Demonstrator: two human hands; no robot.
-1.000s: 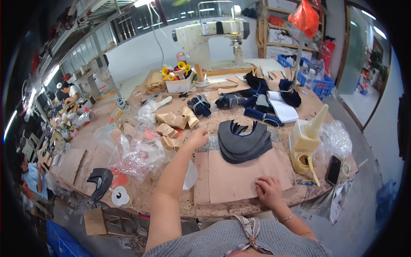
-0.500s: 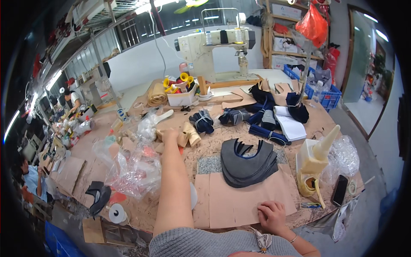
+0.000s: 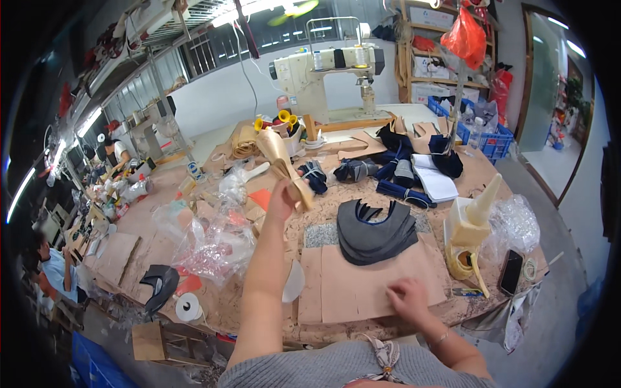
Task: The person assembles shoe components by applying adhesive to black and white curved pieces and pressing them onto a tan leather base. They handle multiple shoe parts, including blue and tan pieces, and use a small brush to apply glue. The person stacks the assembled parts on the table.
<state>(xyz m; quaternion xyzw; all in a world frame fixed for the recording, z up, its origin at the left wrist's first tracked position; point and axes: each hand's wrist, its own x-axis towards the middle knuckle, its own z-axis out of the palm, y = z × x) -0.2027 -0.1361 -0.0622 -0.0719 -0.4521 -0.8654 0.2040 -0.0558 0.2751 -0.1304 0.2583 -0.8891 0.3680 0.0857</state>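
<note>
My left arm reaches forward, and my left hand (image 3: 283, 199) is closed around a tan, smooth shoe last (image 3: 279, 161), raised above the table with its narrow end pointing away. Below and beside it are more tan pieces and crumpled clear plastic bags (image 3: 217, 249). My right hand (image 3: 407, 297) rests low over a tan cardboard sheet (image 3: 362, 284), fingers loosely bent and apart, with nothing seen in them. Just beyond it lies a stack of dark grey curved shoe upper pieces (image 3: 375, 236) with blue inner edges.
Bundles of dark blue pieces (image 3: 356, 169) and an open white notebook (image 3: 435, 181) lie farther back. At the right stand a cream bottle with a long spout (image 3: 471, 223) and a black phone (image 3: 510, 273). Behind is a sewing machine (image 3: 323, 77). A person (image 3: 55, 265) sits at far left.
My left hand has lifted the shoe last off the table and brought it up and rightward. My right hand has shifted slightly up on the cardboard.
</note>
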